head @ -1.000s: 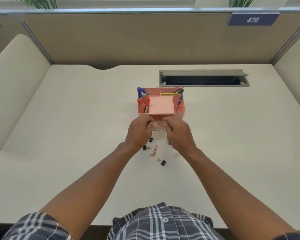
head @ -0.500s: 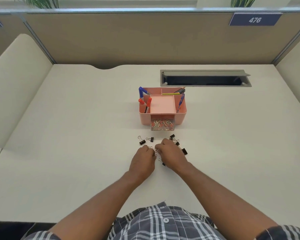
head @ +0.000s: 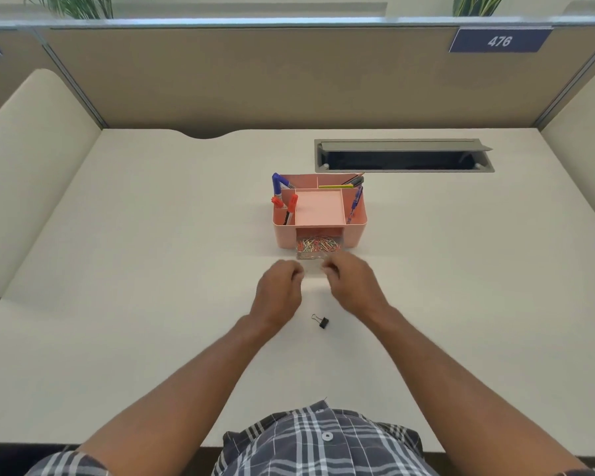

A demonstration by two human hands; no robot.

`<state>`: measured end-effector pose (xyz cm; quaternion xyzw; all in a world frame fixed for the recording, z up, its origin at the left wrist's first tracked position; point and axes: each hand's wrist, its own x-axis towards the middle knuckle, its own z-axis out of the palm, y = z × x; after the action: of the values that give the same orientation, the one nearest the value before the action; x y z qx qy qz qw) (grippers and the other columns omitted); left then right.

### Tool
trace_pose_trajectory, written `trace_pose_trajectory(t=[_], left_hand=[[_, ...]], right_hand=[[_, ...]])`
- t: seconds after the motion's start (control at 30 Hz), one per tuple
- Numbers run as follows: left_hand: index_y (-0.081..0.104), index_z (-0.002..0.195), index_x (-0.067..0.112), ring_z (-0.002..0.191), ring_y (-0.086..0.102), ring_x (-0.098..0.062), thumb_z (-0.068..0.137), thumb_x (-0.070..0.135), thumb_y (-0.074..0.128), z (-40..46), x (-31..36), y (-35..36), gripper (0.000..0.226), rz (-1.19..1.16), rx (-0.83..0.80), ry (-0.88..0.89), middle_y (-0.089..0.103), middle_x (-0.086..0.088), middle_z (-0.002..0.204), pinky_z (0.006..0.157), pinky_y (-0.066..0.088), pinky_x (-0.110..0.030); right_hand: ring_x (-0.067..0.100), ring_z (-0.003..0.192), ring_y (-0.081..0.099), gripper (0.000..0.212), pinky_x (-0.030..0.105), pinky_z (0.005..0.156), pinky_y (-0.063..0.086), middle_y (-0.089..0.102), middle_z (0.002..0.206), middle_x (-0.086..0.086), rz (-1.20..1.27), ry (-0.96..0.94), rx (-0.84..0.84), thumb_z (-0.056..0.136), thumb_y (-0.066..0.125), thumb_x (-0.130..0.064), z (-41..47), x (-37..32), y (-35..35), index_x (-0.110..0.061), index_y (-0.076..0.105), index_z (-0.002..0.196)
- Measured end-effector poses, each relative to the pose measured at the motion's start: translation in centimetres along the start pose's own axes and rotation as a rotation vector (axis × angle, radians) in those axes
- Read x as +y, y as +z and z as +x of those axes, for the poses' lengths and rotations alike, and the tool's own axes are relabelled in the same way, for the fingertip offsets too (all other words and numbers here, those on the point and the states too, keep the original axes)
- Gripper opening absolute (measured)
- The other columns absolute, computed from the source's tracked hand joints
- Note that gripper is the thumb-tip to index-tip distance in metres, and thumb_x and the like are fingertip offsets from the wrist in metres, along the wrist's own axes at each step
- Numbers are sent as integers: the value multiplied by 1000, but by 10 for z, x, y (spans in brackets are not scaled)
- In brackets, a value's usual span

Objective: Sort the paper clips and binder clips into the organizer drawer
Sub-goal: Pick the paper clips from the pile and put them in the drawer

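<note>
The pink organizer (head: 354,231) stands mid-desk. Its clear drawer (head: 318,250) is pulled out at the front and holds several coloured paper clips. My left hand (head: 279,293) and my right hand (head: 352,285) hover side by side just in front of the drawer. Both have their fingers curled and pinched together, and what they hold is hidden inside the fingers. One black binder clip (head: 322,321) lies on the desk between my wrists. No other loose clips show on the desk.
Markers and pens stand in the organizer's side and back compartments (head: 282,201). An open grey cable hatch (head: 402,156) sits in the desk behind it. Partition walls (head: 289,80) enclose the desk (head: 152,269) at the back and on both sides.
Both hands moved forward from the scattered clips towards the drawer. The paper clips and most binder clips seen on the desk before are out of sight; one binder clip stays.
</note>
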<state>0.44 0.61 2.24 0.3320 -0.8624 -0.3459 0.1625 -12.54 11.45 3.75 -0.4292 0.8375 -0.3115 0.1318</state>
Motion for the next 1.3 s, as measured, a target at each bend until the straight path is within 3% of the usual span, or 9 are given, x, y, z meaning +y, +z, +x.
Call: trace_pose_trajectory(t=[0.13, 0.37, 0.57, 0.73, 0.8, 0.93, 1.03, 1.17, 1.3], left_hand=[[63, 88, 14, 77, 58, -18, 88, 3, 54, 36, 25, -17, 14, -50, 67, 76, 64, 0, 83, 67, 50, -33], [69, 98, 8, 84, 60, -22, 91, 3, 53, 64, 40, -19, 18, 26, 57, 112, 66, -8, 93, 71, 54, -33], [68, 101, 10, 89, 51, -13, 91, 7, 60, 40, 13, -12, 13, 131, 38, 196, 53, 1, 100, 72, 51, -25], [68, 102, 9, 81, 48, -17, 84, -2, 63, 31, 2, -11, 22, 178, 42, 198, 44, 1, 93, 57, 44, -22], [65, 109, 11, 85, 50, -17, 86, 1, 59, 28, 1, -11, 25, 141, 78, 154, 46, 0, 98, 62, 40, -16], [59, 114, 11, 98, 55, -20, 88, 3, 56, 3, -2, -4, 27, 80, 188, 101, 53, -5, 108, 83, 47, -28], [61, 110, 9, 98, 56, -24, 88, 8, 61, -30, -6, 16, 22, 123, 53, 170, 55, -7, 104, 85, 47, -31], [63, 114, 12, 98, 51, -21, 90, 29, 62, -62, -11, 45, 29, 205, -198, 148, 53, -5, 106, 85, 45, -30], [63, 106, 11, 94, 51, -23, 92, 26, 59, -65, -12, 48, 21, 245, -211, 160, 52, -4, 102, 81, 45, -29]], right_hand=[[20, 80, 61, 16, 39, 70, 53, 68, 88, 2, 43, 2, 75, 90, 54, -11, 28, -14, -26, -15, 69, 91], [24, 90, 62, 23, 40, 80, 53, 71, 97, 9, -17, 5, 29, 94, 51, -8, 54, -21, -30, -9, 72, 102], [22, 85, 64, 25, 32, 76, 50, 73, 90, -1, 125, 241, 127, 86, 49, -8, 30, 12, -36, -19, 72, 89], [26, 113, 61, 33, 34, 97, 47, 68, 121, 6, -93, 419, -42, 90, 52, -9, -3, 52, -23, -15, 69, 118], [28, 114, 59, 35, 34, 94, 46, 64, 121, 10, -141, 423, -140, 91, 55, -15, -16, 58, -15, -17, 64, 124], [33, 101, 59, 25, 32, 75, 44, 54, 107, 11, -165, 328, -217, 88, 59, -18, -37, 54, 4, -19, 64, 112], [30, 101, 55, 33, 33, 79, 45, 53, 109, 9, -168, 226, -192, 90, 57, -15, -49, 46, 18, -20, 62, 122], [28, 96, 56, 21, 35, 78, 47, 55, 103, 7, -150, 184, -203, 93, 55, -19, -58, 43, 28, -18, 62, 113], [29, 92, 58, 15, 36, 76, 47, 56, 97, 6, -151, 231, -166, 93, 56, -21, -59, 51, 22, -15, 61, 106]])
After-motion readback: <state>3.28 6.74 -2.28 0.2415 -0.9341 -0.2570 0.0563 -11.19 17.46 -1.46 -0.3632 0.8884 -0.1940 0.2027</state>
